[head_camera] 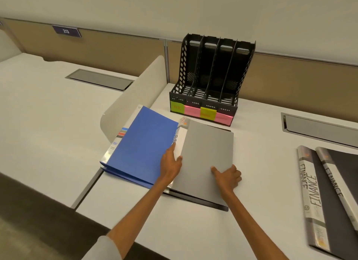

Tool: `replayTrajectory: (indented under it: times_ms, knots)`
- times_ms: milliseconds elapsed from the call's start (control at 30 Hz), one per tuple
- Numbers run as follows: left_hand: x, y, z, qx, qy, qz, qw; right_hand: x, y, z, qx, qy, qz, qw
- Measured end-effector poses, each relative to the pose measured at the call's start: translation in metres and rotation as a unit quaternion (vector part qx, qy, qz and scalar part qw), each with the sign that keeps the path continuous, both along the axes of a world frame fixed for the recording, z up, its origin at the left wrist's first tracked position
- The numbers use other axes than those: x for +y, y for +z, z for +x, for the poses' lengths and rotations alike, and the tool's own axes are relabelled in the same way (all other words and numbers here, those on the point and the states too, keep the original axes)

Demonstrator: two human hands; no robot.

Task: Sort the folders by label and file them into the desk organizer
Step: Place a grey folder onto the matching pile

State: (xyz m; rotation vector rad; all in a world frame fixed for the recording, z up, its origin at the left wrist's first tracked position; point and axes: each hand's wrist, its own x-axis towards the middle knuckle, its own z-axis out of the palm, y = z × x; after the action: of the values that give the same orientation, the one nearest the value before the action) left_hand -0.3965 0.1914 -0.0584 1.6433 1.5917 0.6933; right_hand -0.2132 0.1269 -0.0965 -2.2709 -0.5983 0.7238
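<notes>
Your left hand (171, 165) and right hand (227, 175) both pinch the grey folder (207, 159), lying on the bench (174, 230) beside the blue folder (143, 145). Check its spine label before picking an organizer (209, 75) slot.

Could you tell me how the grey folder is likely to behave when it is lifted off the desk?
The grey folder lies flat with straight edges, so it probably stays fairly stiff. It looks thin, so likely light. Its cover looks smooth, so it may slide; both hands, left and right, grip it.
</notes>
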Motion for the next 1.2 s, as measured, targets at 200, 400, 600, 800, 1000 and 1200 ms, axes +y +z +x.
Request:
replayTrajectory:
  times_ms: [200, 400, 600, 800, 1000, 1200]
  knots:
    - [0.0, -0.011, -0.009, 0.023, -0.031, 0.006, 0.999, 0.003, -0.006, -0.013, -0.107, 0.021, -0.023, 0.994]
    - [-0.003, -0.012, -0.001, 0.065, -0.034, 0.044, 0.996, -0.006, -0.013, -0.006, -0.159, 0.082, -0.039, 0.983]
    - [-0.01, -0.009, 0.027, 0.116, -0.049, 0.115, 0.985, -0.014, -0.005, 0.011, -0.125, 0.087, 0.006, 0.988]
    - [-0.033, -0.001, 0.079, -0.01, -0.107, 0.084, 0.991, -0.04, 0.01, 0.056, -0.128, 0.035, 0.049, 0.99]
    - [-0.068, 0.015, 0.158, -0.034, -0.163, 0.061, 0.984, -0.086, 0.026, 0.129, -0.135, -0.033, 0.065, 0.988]
    - [-0.111, 0.023, 0.246, -0.029, -0.211, 0.004, 0.977, -0.139, 0.038, 0.203, -0.162, -0.074, 0.049, 0.983]
